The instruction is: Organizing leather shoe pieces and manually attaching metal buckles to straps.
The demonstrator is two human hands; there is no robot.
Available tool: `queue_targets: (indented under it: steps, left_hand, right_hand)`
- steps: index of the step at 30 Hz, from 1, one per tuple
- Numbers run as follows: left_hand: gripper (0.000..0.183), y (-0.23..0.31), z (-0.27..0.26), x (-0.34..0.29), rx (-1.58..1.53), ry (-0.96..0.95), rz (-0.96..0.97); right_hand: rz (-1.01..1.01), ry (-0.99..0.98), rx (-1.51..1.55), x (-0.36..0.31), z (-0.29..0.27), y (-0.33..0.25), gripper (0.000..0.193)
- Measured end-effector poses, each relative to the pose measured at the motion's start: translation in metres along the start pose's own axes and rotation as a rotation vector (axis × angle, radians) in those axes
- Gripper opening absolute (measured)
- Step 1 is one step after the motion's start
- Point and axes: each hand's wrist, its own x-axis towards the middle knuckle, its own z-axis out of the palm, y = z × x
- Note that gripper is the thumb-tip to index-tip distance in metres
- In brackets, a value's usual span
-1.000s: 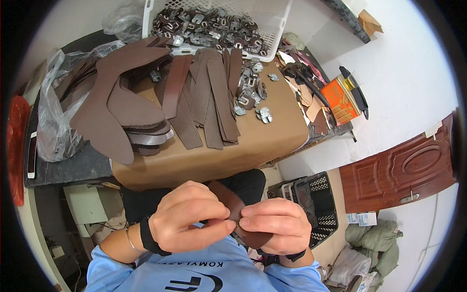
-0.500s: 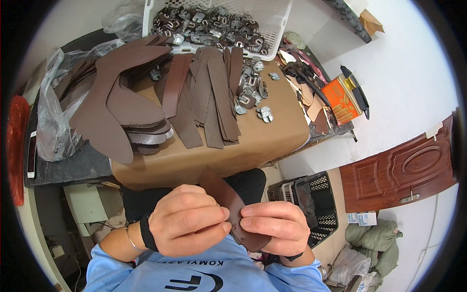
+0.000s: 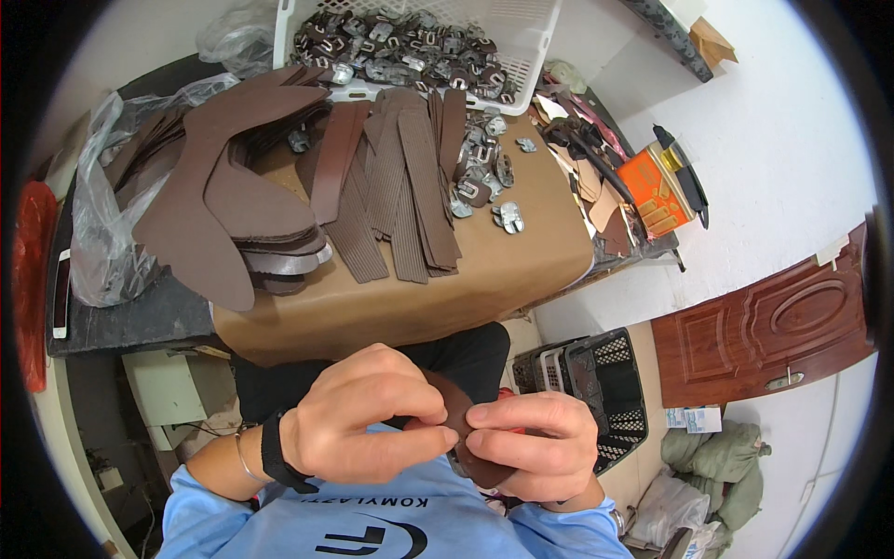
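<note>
Above my lap, both hands pinch a curved dark brown leather piece. My left hand is closed on its left edge, thumb and forefinger pressed together. My right hand grips the right side with its fingertips close to the left ones. Much of the piece is hidden by the fingers, and whether anything small is pinched with it cannot be made out. Ahead on the table lie ribbed brown strips, stacked curved brown leather pieces and loose metal buckle-like parts.
A white plastic basket full of buckle parts stands at the table's back. Leather scraps and an orange box are on the right. Below sits a black crate. A phone lies at the left edge.
The leather piece has tilted and dropped lower between my hands, so less of its upper end shows. My left hand has shifted slightly to the right. Something red now shows behind my right hand.
</note>
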Motion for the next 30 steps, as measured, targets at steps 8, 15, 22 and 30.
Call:
queue_targets:
  steps: [8, 15, 22, 30]
  left_hand:
    - [0.02, -0.002, 0.0, -0.001, -0.006, 0.016, -0.016]
    - [0.024, 0.001, -0.012, -0.003, 0.106, -0.134, 0.055]
    - [0.026, -0.006, -0.001, -0.011, 0.049, -0.021, 0.015]
    - [0.016, -0.007, 0.0, -0.002, 0.034, 0.031, 0.044]
  right_hand:
    - [0.062, -0.056, 0.076, 0.003, -0.003, 0.0, 0.011]
    - [0.066, 0.077, 0.076, -0.004, 0.01, 0.003, 0.016]
    - [0.089, 0.044, 0.087, -0.001, 0.008, 0.006, 0.022]
    - [0.086, 0.081, 0.085, 0.002, 0.014, 0.005, 0.024]
